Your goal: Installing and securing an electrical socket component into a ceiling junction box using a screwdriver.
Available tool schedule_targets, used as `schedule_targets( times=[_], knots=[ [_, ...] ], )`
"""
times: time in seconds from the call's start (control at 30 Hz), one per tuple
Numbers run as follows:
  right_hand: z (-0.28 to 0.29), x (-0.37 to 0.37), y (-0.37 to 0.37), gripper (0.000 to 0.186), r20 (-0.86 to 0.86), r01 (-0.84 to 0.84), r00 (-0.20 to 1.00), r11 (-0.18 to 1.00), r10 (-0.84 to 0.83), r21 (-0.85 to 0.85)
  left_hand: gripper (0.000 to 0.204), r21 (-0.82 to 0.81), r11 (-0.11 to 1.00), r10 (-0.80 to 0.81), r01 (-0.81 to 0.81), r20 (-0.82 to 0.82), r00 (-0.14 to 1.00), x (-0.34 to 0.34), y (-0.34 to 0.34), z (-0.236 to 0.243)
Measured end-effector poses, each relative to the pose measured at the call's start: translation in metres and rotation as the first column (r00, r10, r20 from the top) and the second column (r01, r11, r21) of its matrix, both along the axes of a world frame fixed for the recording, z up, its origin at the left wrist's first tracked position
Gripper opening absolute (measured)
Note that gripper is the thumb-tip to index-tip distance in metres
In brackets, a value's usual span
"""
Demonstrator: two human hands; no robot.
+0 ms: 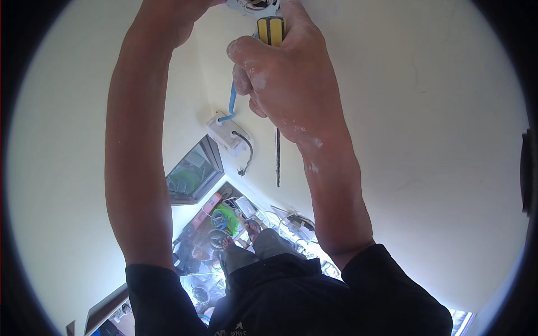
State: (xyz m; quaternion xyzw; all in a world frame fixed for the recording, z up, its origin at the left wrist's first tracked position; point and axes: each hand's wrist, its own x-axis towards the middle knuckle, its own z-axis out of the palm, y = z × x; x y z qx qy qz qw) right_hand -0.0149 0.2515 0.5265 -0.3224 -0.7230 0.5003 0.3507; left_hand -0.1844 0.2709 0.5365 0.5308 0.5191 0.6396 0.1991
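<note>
My right hand (283, 73), dusted with white powder, is closed around a screwdriver (271, 31) with a yellow and black handle. The handle's butt points up, and the thin metal shaft hangs down below my fist. Just above the handle, at the top edge of the view, is a white round fitting (252, 7) with an opening and dark parts inside, only partly in view. My left hand (188, 14) reaches up on the left side of this fitting. Its fingers are mostly cut off by the upper edge, so what they hold is hidden.
A white box (227, 134) on the pale wall has a blue pipe (232, 99) and a dark cord with a plug (242, 171). A framed window (196, 173) is beside it. Far below, around my feet, lie a green bag (227, 218) and cluttered items.
</note>
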Motion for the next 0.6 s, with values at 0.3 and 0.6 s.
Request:
schedule_targets(
  times=[0.3,0.6],
  knots=[
    [0.001,0.006,0.003,0.076,-0.037,-0.058,0.998,0.998,0.059,0.013,0.030,-0.001,1.000,-0.012,0.012,0.020,1.000,-0.003,0.002,0.006],
    [-0.045,0.009,0.014,0.076,-0.188,0.168,0.982,0.447,0.001,0.879,0.032,-0.016,1.000,0.005,-0.005,0.008,1.000,0.002,-0.004,0.012]
  ],
)
